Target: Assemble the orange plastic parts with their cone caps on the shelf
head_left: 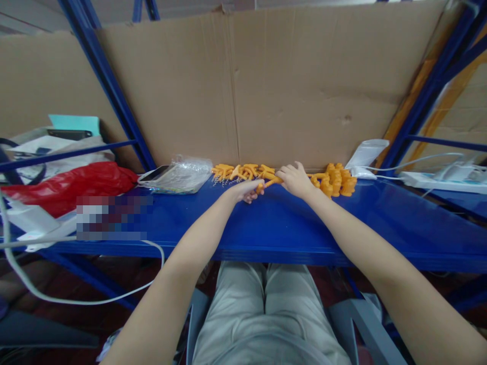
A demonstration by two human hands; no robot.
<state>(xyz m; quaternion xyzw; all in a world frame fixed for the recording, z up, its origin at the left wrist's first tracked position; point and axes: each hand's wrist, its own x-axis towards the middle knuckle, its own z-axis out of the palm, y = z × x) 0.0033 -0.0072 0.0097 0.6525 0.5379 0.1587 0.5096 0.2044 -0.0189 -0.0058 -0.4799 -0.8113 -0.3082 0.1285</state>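
Note:
My left hand is closed around a small orange plastic piece just above the blue tabletop. My right hand is close beside it, its fingertips bent down onto an orange part that spans the gap between the hands. One finger of that hand sticks up and away. Behind my left hand lies a row of orange plastic pieces with short metal chains. To the right of my right hand stands a cluster of chunky, rounded orange pieces. Their exact kind is too small to make out.
A clear plastic bag and a phone lie to the left, near a red bag. White cables and a power strip sit at the right. Cardboard walls the back of the blue table.

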